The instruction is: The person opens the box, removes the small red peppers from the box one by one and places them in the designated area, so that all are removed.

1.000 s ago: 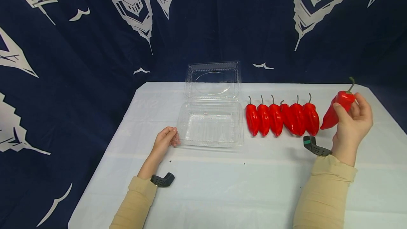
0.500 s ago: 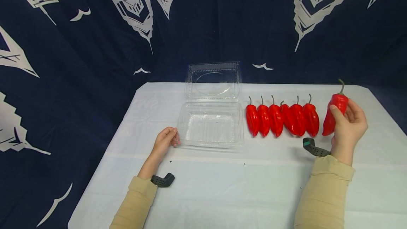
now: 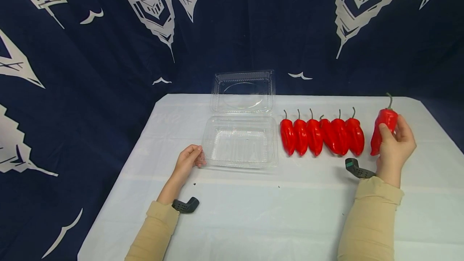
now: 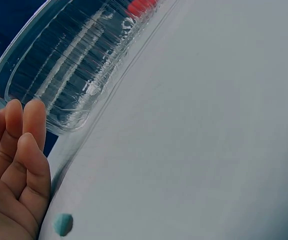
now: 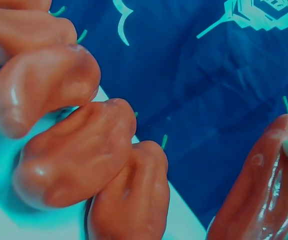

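Observation:
At the right of the head view my right hand grips a red pepper, thumb on its near side, green stem pointing up. The same pepper fills the lower right corner of the right wrist view, a fingertip against it. My left hand pinches the left front corner of a clear plastic clamshell container. Its hinged lid lies folded back behind the base. In the left wrist view, the curled fingers sit beside the container's rim.
Between the container and my right hand, several red peppers lie side by side in a row, stems toward the back. They rest on a white-covered table. A dark blue printed cloth hangs behind the table and at its left.
My right hand has moved slightly left and toward me, and the pepper in it has turned more upright. The left hand and the container have stayed still.

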### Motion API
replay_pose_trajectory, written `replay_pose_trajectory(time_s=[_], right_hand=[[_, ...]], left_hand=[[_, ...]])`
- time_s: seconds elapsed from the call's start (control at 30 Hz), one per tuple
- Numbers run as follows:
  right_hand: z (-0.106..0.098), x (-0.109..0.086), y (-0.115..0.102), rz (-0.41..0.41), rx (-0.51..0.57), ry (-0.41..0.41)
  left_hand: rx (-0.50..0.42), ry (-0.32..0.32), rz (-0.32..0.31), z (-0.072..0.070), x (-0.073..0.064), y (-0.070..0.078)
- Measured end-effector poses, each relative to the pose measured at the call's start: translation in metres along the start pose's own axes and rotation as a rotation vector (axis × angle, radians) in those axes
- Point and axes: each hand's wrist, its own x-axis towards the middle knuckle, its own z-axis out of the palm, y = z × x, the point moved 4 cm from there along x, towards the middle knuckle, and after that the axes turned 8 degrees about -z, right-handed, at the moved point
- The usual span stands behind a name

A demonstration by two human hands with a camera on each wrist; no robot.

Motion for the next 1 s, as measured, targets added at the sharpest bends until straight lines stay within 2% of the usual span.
replay_pose_trajectory(time_s=[0.13,0.37,0.7,1.0], right_hand=[[-0.001,0.002,0.003,0.038,-0.04,0.01],[-0.003,0.006,0.01,0.064,-0.107,0.026],[-0.009,0.01,0.02,0.089,-0.129,0.061],[-0.009,0.013,0.032,0.112,-0.165,0.042]], left_hand=[[-0.002,-0.006,-0.014,0.0,-0.001,0.002],[0.014,-0.018,-0.005,0.007,-0.015,0.024],[0.014,-0.018,-0.005,0.007,-0.015,0.024],[0.026,-0.008,-0.009,0.007,-0.016,0.025]])
